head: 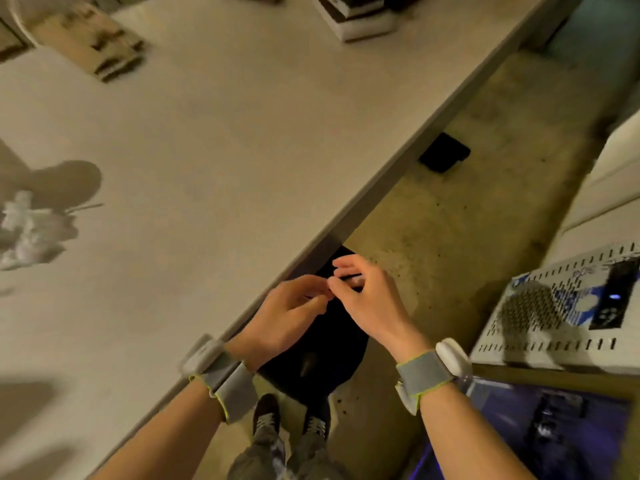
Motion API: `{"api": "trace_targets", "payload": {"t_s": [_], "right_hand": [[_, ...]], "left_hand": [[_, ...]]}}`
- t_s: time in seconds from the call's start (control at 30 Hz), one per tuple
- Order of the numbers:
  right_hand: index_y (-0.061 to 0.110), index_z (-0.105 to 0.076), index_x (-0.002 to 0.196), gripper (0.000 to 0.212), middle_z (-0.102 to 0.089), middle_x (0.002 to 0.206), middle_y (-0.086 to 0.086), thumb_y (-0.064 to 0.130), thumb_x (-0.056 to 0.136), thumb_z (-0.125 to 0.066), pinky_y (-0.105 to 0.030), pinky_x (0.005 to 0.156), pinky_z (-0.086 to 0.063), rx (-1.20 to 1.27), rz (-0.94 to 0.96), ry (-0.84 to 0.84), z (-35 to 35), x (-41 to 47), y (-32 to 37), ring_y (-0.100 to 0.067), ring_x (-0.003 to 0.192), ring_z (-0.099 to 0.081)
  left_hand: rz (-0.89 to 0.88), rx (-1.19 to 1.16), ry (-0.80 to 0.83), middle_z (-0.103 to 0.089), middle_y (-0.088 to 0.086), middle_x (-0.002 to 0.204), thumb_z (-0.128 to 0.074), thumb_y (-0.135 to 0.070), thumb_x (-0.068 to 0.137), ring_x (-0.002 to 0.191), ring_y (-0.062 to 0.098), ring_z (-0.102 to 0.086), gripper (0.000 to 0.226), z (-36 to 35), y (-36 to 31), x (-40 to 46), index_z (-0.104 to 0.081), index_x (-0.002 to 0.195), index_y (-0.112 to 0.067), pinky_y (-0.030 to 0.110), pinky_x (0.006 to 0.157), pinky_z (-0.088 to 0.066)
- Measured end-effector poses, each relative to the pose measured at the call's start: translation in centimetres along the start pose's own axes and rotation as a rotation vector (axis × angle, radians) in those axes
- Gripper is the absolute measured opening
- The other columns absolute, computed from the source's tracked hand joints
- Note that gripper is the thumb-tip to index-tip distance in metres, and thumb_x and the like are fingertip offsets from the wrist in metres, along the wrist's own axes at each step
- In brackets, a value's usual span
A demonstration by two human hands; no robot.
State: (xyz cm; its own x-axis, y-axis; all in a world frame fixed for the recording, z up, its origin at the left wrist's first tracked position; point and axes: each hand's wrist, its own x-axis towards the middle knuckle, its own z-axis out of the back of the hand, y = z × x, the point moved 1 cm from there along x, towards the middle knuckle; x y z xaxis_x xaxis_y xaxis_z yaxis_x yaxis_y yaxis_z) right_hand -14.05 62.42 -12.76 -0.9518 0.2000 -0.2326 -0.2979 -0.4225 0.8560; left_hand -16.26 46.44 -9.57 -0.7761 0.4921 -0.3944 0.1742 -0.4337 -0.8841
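My left hand (pixel 289 311) and my right hand (pixel 363 299) meet just past the edge of a long white table (pixel 207 150), above a black round stool seat (pixel 322 355). Their fingertips touch around a small thin dark object (pixel 349 279), which the right hand's fingers pinch. The left hand's thumb and forefinger are curled at its near end; the object is blurred and mostly hidden. Both wrists wear grey bands with white sensor pods.
Crumpled white material (pixel 31 230) lies at the table's left. Cardboard pieces (pixel 90 39) and stacked boxes (pixel 356 15) sit at the far end. A perforated white computer case (pixel 561 306) stands at right on the concrete floor (pixel 450 220). My shoes (pixel 291 420) show below.
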Motion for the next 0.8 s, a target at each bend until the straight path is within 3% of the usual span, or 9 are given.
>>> {"api": "trace_targets", "payload": {"t_s": [0.27,0.37,0.5,0.6,0.7,0.8], "right_hand": [[0.033,-0.061,0.109,0.026,-0.064,0.100,0.014,0.037,0.083,-0.063,-0.002,0.065,-0.044,-0.121,0.241,0.220,-3.4,-0.8,11.1,0.003,0.081,-0.063],[0.032,-0.061,0.107,0.023,-0.064,0.098,0.012,0.034,0.085,-0.064,0.000,0.061,-0.041,-0.180,0.294,0.244,-5.3,0.2,13.1,0.001,0.078,-0.062],[0.030,-0.063,0.102,0.019,-0.063,0.094,0.006,0.031,0.084,-0.066,-0.006,0.063,-0.045,-0.224,0.350,0.290,-10.3,2.4,16.7,-0.006,0.071,-0.062],[0.025,-0.063,0.103,0.020,-0.060,0.094,0.002,0.027,0.084,-0.067,-0.008,0.064,-0.043,-0.260,0.348,0.366,-17.6,4.6,19.9,-0.013,0.068,-0.060],[0.025,-0.061,0.109,0.028,-0.056,0.098,0.003,0.027,0.083,-0.068,-0.009,0.065,-0.042,-0.310,0.341,0.391,-20.3,5.4,21.1,-0.010,0.067,-0.059],[0.030,-0.055,0.118,0.043,-0.050,0.103,0.005,0.035,0.079,-0.070,-0.024,0.073,-0.048,-0.353,0.362,0.407,-23.5,6.8,22.0,-0.012,0.075,-0.059]], "left_hand": [[-0.064,-0.079,-0.336,-0.071,0.004,0.107,-0.058,-0.023,0.084,0.094,0.027,-0.068,0.032,9.9,-1.9,-9.4,-0.064,0.115,-0.018,0.046,0.089,-0.055],[-0.048,-0.100,-0.423,-0.070,0.002,0.104,-0.060,-0.029,0.083,0.089,0.024,-0.068,0.030,13.3,0.0,-11.1,-0.065,0.112,-0.023,0.042,0.084,-0.056],[0.053,-0.164,-0.617,-0.071,0.002,0.098,-0.064,-0.012,0.087,0.081,0.019,-0.070,0.024,19.0,4.5,-13.3,-0.067,0.103,-0.030,0.033,0.076,-0.055],[0.150,-0.194,-0.742,-0.071,0.000,0.100,-0.066,-0.014,0.084,0.080,0.017,-0.069,0.026,25.1,8.8,-14.9,-0.067,0.104,-0.030,0.027,0.071,-0.054],[0.155,-0.118,-0.760,-0.067,-0.001,0.098,-0.069,-0.018,0.082,0.074,0.009,-0.066,0.028,26.8,10.0,-14.3,-0.064,0.107,-0.028,0.015,0.061,-0.050],[0.174,-0.025,-0.799,-0.062,0.005,0.099,-0.071,-0.015,0.079,0.077,0.019,-0.063,0.034,28.8,10.9,-13.5,-0.061,0.111,-0.020,0.028,0.069,-0.053]]}}
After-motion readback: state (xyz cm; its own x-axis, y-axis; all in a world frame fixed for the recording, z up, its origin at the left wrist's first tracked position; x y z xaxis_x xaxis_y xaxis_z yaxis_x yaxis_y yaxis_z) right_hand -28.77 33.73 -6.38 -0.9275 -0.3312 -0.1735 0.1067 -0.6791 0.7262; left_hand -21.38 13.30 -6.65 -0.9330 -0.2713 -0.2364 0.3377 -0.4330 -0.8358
